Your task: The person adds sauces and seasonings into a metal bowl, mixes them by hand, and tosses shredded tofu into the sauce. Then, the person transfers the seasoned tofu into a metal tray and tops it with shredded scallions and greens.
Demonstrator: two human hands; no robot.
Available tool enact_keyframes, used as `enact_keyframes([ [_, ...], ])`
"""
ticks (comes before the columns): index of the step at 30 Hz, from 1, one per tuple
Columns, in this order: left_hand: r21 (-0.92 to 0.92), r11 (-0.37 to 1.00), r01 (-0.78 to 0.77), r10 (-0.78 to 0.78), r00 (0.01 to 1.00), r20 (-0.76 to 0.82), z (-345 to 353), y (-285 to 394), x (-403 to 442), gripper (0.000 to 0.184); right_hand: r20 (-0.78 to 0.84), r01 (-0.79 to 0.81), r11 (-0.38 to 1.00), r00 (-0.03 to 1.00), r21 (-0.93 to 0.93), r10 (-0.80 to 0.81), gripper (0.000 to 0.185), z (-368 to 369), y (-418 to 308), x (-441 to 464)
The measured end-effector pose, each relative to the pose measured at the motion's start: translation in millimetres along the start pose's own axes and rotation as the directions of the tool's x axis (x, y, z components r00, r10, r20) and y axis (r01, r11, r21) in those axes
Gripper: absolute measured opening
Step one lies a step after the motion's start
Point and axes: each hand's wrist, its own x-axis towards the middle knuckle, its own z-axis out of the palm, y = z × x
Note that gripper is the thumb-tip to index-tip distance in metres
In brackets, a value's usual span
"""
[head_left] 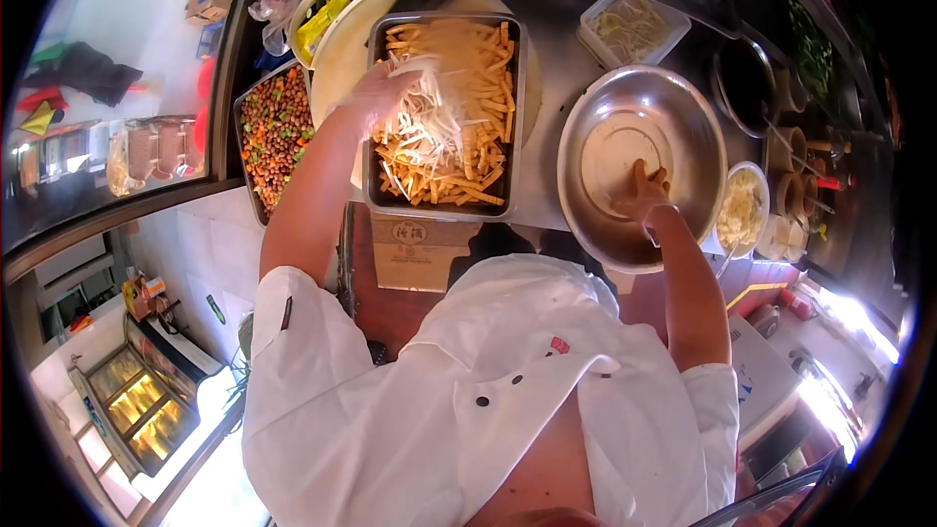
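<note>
My left hand (383,98), which seems to wear a thin clear glove, reaches over the left side of a deep metal tray (369,166). Its fingers are blurred and partly lost among pale white shreds (429,122). These shreds lie in a loose heap on golden-brown strips (498,127) that fill the tray. Inside a wide steel bowl (586,137) on the right is my right hand (644,193), open, its fingers spread low against the inner surface. Apart from this hand, no food shows in the bowl.
Left of the tray stands another tray (276,127) of diced orange, green and brown food. A round board (337,88) lies beneath the metal tray. Behind the bowl is a white tub of sprouts (630,29); at its right, a bowl of pale chopped food (740,210) and a dark pot (744,88).
</note>
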Motion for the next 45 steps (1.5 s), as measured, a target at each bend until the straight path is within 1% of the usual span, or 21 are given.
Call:
enact_keyframes([
  [1,-0.025,0.998,-0.056,0.058,0.994,0.092,-5,-3,5,0.073,0.003,-0.009,1.000,1.000,-0.005,0.009,0.129,0,0,0],
  [2,-0.134,0.963,-0.232,0.252,0.955,0.158,-12,-29,33,0.071,0.004,-0.017,1.000,1.000,-0.010,0.017,0.129,-1,-2,0],
  [3,-0.251,0.887,-0.388,0.440,0.875,0.203,-18,-72,77,0.069,0.006,-0.027,1.000,1.000,-0.012,0.027,0.129,-1,-2,1],
  [6,-0.392,0.897,-0.206,0.333,0.897,0.290,-30,-63,77,0.050,-0.030,-0.040,0.999,0.999,-0.020,0.039,0.122,5,-1,4],
  [8,-0.355,0.929,-0.106,0.195,0.955,0.225,-14,-37,55,0.040,-0.013,-0.050,0.998,0.999,-0.029,0.050,0.123,-1,-7,-1],
  [11,-0.304,0.905,-0.299,0.360,0.917,0.170,-8,-19,33,0.031,-0.006,-0.046,0.998,0.999,-0.037,0.045,0.123,-6,-8,-7],
  [14,-0.246,0.946,-0.211,0.262,0.944,0.199,-12,0,10,0.033,-0.019,-0.036,0.998,0.999,-0.047,0.035,0.124,-3,-6,-4],
  [17,-0.634,0.773,-0.013,0.287,0.899,0.332,-26,-29,51,0.039,-0.021,-0.031,0.997,0.999,-0.068,0.030,0.125,-1,-4,-1],
  [20,-0.721,0.686,-0.094,0.476,0.808,0.347,-36,-30,37,0.045,-0.020,-0.028,0.997,0.999,-0.072,0.026,0.125,-1,-3,0],
  [23,-0.753,0.639,-0.154,0.445,0.873,0.199,-35,-23,23,0.049,-0.024,-0.015,0.998,1.000,-0.067,0.014,0.127,1,-1,2],
  [26,-0.569,0.780,-0.262,0.315,0.949,-0.006,-31,-9,11,0.048,-0.020,-0.006,0.998,1.000,-0.063,0.005,0.127,0,-1,1],
  [29,-0.427,0.789,-0.442,0.460,0.885,-0.066,-25,-9,-1,0.048,-0.020,-0.005,0.998,1.000,-0.060,0.004,0.125,-5,-5,-6],
  [32,0.032,0.902,-0.431,0.427,0.900,0.085,-14,6,-21,0.050,-0.020,-0.001,0.999,1.000,-0.054,0.000,0.124,-6,-5,-7],
  [33,0.188,0.804,-0.564,0.555,0.825,0.103,-6,1,-20,0.050,-0.019,0.002,0.999,1.000,-0.054,-0.004,0.124,-6,-4,-6],
  [35,0.466,0.485,-0.739,0.752,0.625,0.208,12,-16,-11,0.050,-0.031,-0.009,0.999,0.999,-0.049,0.008,0.124,-4,-4,-2],
  [38,0.594,0.416,-0.688,0.666,0.676,0.316,33,-23,-12,0.041,-0.034,-0.017,0.998,0.999,-0.059,0.015,0.124,1,-2,2],
  [39,0.345,0.691,-0.635,0.581,0.772,0.259,37,-33,11,0.032,-0.033,-0.017,0.998,0.999,-0.067,0.015,0.124,2,-1,3],
  [40,0.041,0.865,-0.500,0.484,0.853,0.196,39,-30,23,0.024,-0.028,-0.014,0.998,1.000,-0.056,0.013,0.124,0,-1,2],
  [41,0.187,0.873,-0.451,0.438,0.893,0.108,36,-29,32,0.022,-0.022,-0.012,0.999,1.000,-0.044,0.012,0.124,-2,-2,1],
  [43,0.302,0.805,-0.511,0.546,0.837,-0.037,19,-4,19,0.020,-0.015,-0.021,0.999,1.000,-0.033,0.020,0.124,-1,-3,0],
  [45,0.253,0.794,-0.552,0.581,0.813,-0.049,5,-4,26,0.021,-0.019,-0.041,0.999,0.999,-0.031,0.040,0.124,-1,-5,1],
])
